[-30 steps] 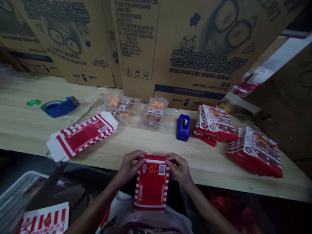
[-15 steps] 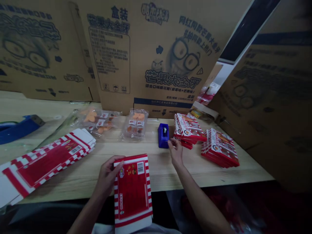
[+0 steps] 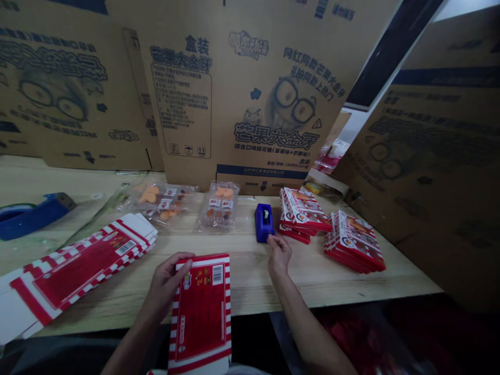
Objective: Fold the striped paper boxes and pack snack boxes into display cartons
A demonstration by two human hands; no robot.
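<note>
In my left hand [image 3: 170, 278] is a flat red-and-white striped box [image 3: 203, 317], gripped by its upper left edge with the thumb on top. Its printed back, with a barcode, faces up, and its lower end reaches past the table edge. My right hand [image 3: 280, 255] is at the front end of a small blue tape dispenser [image 3: 264, 224], thumb and fingertips pinched together at its cutting edge. Whether tape is between those fingertips is too small to make out. The dispenser stands on the table, its roll partly visible.
A fanned stack of unfolded striped cartons [image 3: 86, 265] lies left. Clear packs of orange sweets [image 3: 222, 205] sit behind. Two piles of finished-looking boxes [image 3: 304, 211] [image 3: 353, 242] are at right. A larger blue tape dispenser [image 3: 37, 213] is far left; big cardboard cartons [image 3: 250, 104] wall the back.
The box in my left hand has shifted slightly left and down in view. My right fingertips have closed together at the dispenser's front end. The whole view has tilted up a little.
</note>
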